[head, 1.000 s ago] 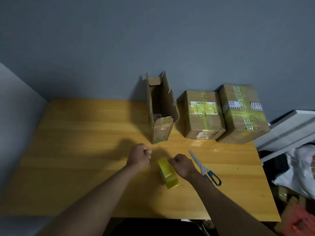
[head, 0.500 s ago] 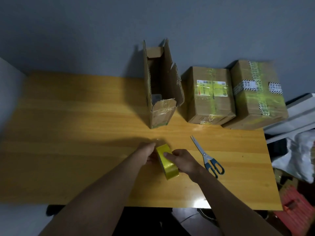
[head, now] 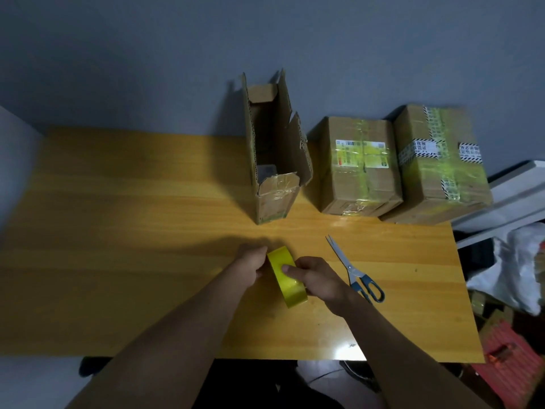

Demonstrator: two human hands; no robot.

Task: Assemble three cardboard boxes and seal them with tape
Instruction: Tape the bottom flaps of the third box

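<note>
Both hands, left hand (head: 250, 261), right hand (head: 317, 277), gripping tape roll (head: 287, 278)

Tape roll (head: 287, 276) btwn both hands on table (head: 118, 231); scissors (head: 354, 270) right; open box (head: 274, 160) behind, sealed boxes (head: 362, 166) right.

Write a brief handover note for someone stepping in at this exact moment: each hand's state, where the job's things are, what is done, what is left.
Right hand grips the yellow tape roll, standing on edge on the table. Left hand pinches at the roll's far end.
Scissors lie to the right.
Done: two taped boxes, middle and right, at the back.
Left: open box, top flaps up, needs closing and taping.
</note>
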